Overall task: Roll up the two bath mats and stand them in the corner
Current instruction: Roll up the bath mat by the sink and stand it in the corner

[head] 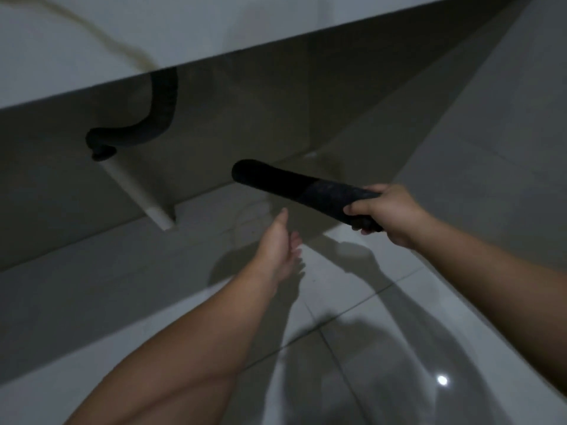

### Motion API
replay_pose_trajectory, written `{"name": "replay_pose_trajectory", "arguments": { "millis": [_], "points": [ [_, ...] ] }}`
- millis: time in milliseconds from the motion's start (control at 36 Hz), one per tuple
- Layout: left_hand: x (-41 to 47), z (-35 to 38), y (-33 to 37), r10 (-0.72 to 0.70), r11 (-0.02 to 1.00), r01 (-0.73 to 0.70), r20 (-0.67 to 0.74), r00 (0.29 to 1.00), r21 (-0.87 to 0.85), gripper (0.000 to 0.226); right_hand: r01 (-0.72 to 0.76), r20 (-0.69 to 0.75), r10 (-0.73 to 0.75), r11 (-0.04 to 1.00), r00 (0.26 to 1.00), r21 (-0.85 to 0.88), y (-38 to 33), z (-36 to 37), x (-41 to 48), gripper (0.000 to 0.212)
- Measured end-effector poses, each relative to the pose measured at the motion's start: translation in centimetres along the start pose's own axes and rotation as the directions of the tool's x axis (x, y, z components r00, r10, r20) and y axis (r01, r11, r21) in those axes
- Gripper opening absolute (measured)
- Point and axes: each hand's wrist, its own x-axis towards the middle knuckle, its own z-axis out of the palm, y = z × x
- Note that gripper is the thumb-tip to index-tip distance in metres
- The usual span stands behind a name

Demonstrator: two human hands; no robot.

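A dark bath mat (pixel 285 182), rolled into a tight tube, is held in the air by my right hand (pixel 389 213), whose fingers curl round its near end. The roll's far end points toward the shadowed corner under the counter. My left hand (pixel 280 245) hangs below the roll with fingers straight, holding nothing and apart from the mat. No second mat is visible.
A white counter slab (pixel 153 56) overhangs the dim recess. A black drain hose (pixel 159 118) curves down from it to a white pipe (pixel 138 191) against the wall. Glossy grey floor tiles (pixel 383 332) lie below, with a wall (pixel 506 118) on the right.
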Motion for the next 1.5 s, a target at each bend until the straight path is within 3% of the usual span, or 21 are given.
{"name": "replay_pose_trajectory", "arguments": {
  "millis": [83,194,278,361,417,500,639,722,833,972,1028,1083,1139,1194,1278,1361,1444,1500],
  "points": [
    [1.4,4.6,-0.1,-0.02,0.976,0.051,0.148,0.989,-0.211,0.071,-0.066,0.01,0.065,0.983,0.998,0.17,1.2,-1.2,1.0,0.02],
    [3.0,9.4,0.5,0.036,0.931,0.034,0.183,0.982,-0.364,0.047,-0.178,0.134,0.139,0.916,0.981,0.36,3.6,-3.4,2.6,0.017],
    [4.1,12.0,0.3,0.084,0.958,-0.065,0.055,0.995,-0.28,0.037,-0.276,0.213,0.198,0.853,0.957,0.444,5.4,-5.3,4.0,0.023],
    [5.8,13.8,-0.3,0.142,0.98,-0.146,-0.037,0.989,-0.135,0.021,-0.323,0.192,0.262,0.817,0.946,0.477,7.7,-6.5,5.1,0.032],
    [7.6,14.5,-0.9,0.164,0.986,-0.165,-0.071,0.984,-0.002,0.014,-0.301,0.104,0.284,0.859,0.953,0.415,9.6,-7.0,6.0,0.031],
    [10.9,15.0,-2.4,0.191,0.974,-0.182,-0.063,0.98,0.134,0.022,-0.251,-0.02,0.272,0.913,0.962,0.32,12.4,-7.3,7.1,0.036],
    [16.5,15.4,-5.3,0.252,0.903,-0.215,-0.053,0.966,0.373,0.033,-0.129,-0.08,0.145,0.975,0.986,0.179,15.9,-6.6,9.4,0.029],
    [19.5,16.4,-7.5,0.28,0.879,-0.245,-0.027,0.96,0.409,0.031,-0.111,-0.094,0.13,0.977,0.987,0.182,17.6,-6.8,11.6,0.021],
    [22.0,17.1,-10.0,0.245,0.882,-0.248,0.06,0.968,0.401,0.019,-0.193,-0.123,0.209,0.973,0.97,0.127,19.4,-6.5,15.3,0.02],
    [24.2,17.4,-10.7,0.266,0.817,-0.276,0.094,0.959,0.507,0.02,-0.232,-0.144,0.214,0.965,0.966,-0.119,20.6,-6.0,17.9,0.027],
    [24.9,17.4,-11.0,0.277,0.802,-0.287,0.1,0.956,0.524,0.025,-0.255,-0.168,0.214,0.924,0.962,-0.286,21.3,-5.7,18.0,0.037],
    [25.2,17.5,-11.4,0.265,0.819,-0.276,0.094,0.96,0.503,0.028,-0.284,-0.17,0.228,0.808,0.959,-0.517,22.0,-5.7,17.6,0.051],
    [25.3,17.6,-12.1,0.244,0.839,-0.257,0.091,0.966,0.48,0.034,-0.242,-0.19,0.15,0.569,0.97,-0.786,22.6,-5.9,16.8,0.053],
    [25.6,17.5,-12.8,0.221,0.843,-0.244,0.105,0.97,0.479,0.039,-0.119,-0.123,0.013,0.383,0.992,-0.916,23.2,-6.1,16.2,0.052],
    [26.0,16.9,-13.3,0.202,0.833,-0.252,0.153,0.967,0.492,0.042,0.024,0.02,-0.016,0.318,1.0,-0.948,23.8,-6.5,16.0,0.054],
    [25.2,16.3,-13.2,0.229,0.762,-0.323,0.232,0.945,0.562,0.051,0.05,0.045,-0.022,0.298,0.999,-0.953,23.6,-6.9,15.9,0.057],
    [24.2,15.5,-13.1,0.224,0.638,-0.383,0.315,0.922,0.668,0.058,0.055,0.039,-0.059,0.305,0.997,-0.951,23.5,-7.1,15.7,0.058],
    [23.7,14.9,-13.1,0.212,0.471,-0.452,0.4,0.892,0.758,0.058,0.057,0.044,-0.049,0.311,0.998,-0.949,23.6,-7.2,15.6,0.058]
  ]
}}
